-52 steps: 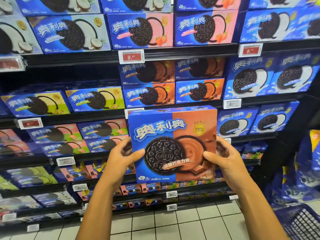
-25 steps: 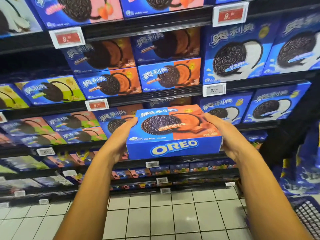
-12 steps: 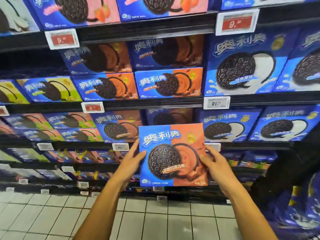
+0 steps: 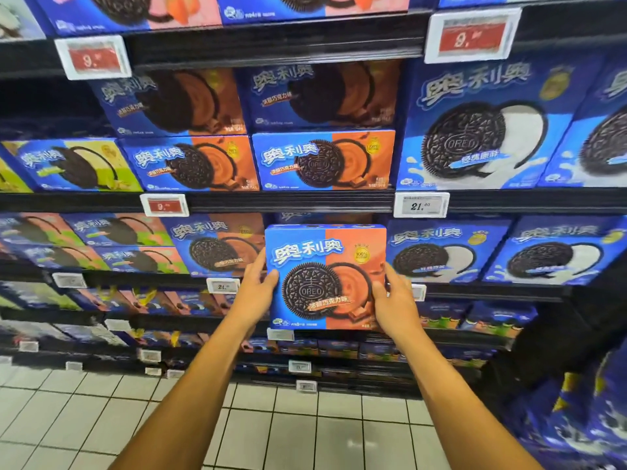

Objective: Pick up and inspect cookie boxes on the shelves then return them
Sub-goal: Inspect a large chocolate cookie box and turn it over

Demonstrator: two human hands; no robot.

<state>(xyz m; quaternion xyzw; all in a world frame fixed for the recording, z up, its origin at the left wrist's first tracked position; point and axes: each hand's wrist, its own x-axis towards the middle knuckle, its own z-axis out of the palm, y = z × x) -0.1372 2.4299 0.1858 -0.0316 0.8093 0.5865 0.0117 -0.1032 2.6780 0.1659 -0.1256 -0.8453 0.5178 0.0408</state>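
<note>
At frame centre, the left hand (image 4: 255,290) and right hand (image 4: 395,301) grip the blue-and-orange cardboard cookie box (image 4: 326,276), turned upright again and raised toward its shelf gap (image 4: 325,218), so return is likely beginning.

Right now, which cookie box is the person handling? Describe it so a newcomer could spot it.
On the black store shelving, look under the white 21 price tag. The half-blue, half-orange cardboard cookie box stands upright, front forward, between left hand and right hand. Unlike similar neighbours, it is gripped by both side edges.
</note>
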